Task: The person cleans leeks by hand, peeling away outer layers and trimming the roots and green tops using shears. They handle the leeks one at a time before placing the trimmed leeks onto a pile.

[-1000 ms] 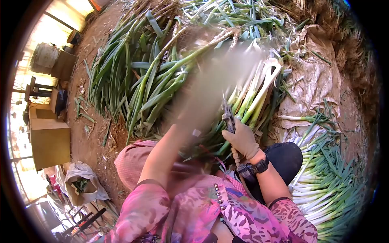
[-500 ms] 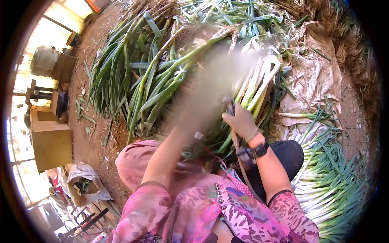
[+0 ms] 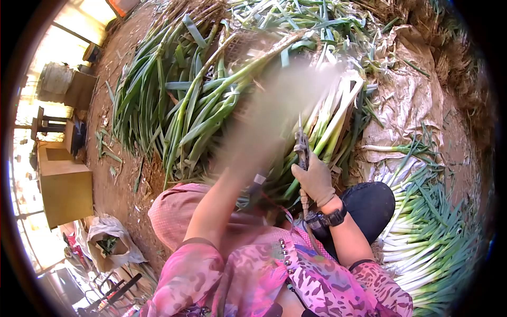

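Observation:
My right hand (image 3: 318, 182), in a pale work glove, is closed around a blow gun (image 3: 301, 149) with a thin nozzle pointing away from me. A hose (image 3: 305, 203) runs down from its handle. My left hand (image 3: 261, 119) is smeared by motion, so its fingers cannot be made out. A pale blurred streak reaches from it toward the white stalks of long green onions (image 3: 338, 119), which lie just beyond the blow gun. To the left, untrimmed green onions (image 3: 150, 100) with long leaves form a large heap.
Cleaned green onions (image 3: 422, 243) lie in rows at my right. A crumpled sheet (image 3: 409, 100) covers ground at the upper right, with leaf scraps (image 3: 338, 24) beyond the onions. A wooden box (image 3: 66, 182) and an opened sack (image 3: 113, 240) stand on the left.
My right hand and the blow gun have shifted slightly, and the thin nozzle now shows clearly. My left hand stays blurred in about the same place.

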The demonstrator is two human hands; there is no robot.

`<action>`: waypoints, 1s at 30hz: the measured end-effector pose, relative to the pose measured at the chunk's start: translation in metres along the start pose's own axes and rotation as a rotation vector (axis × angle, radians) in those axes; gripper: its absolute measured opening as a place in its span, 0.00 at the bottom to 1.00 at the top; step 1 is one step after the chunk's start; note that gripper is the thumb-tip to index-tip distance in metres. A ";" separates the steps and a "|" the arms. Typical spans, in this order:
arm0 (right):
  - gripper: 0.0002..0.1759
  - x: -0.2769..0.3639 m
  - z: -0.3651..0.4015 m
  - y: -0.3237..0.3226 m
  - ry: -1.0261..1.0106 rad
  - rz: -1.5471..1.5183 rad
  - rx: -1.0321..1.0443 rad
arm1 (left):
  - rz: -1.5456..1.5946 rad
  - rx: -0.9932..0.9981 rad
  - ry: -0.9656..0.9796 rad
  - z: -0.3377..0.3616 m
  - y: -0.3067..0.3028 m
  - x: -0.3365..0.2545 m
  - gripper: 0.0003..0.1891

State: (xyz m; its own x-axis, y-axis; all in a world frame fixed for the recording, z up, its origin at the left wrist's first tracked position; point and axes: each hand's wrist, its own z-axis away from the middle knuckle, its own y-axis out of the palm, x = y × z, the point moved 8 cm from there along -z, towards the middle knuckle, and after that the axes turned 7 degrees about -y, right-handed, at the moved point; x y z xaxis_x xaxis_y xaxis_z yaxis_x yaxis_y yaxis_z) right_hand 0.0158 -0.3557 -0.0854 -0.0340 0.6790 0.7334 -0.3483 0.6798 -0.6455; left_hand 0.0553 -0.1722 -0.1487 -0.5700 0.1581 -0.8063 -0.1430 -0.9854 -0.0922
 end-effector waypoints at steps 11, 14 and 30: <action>0.26 -0.022 -0.053 -0.020 0.051 0.159 -0.091 | -0.641 -0.328 0.099 0.027 0.033 -0.026 0.22; 0.28 -0.015 -0.057 -0.026 0.056 0.155 -0.043 | -0.534 -0.259 0.098 0.035 0.034 -0.024 0.23; 0.32 -0.041 -0.142 -0.033 0.020 0.234 -0.006 | 0.542 0.377 -0.143 0.037 0.045 0.030 0.20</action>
State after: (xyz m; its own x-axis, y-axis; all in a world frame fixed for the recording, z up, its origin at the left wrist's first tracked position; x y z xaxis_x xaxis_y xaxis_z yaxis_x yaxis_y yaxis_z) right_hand 0.1621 -0.3668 -0.1243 -0.0949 0.8233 0.5596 -0.3274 0.5050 -0.7986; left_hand 0.0018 -0.2091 -0.1558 -0.7386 -0.3205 -0.5930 -0.0642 -0.8423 0.5352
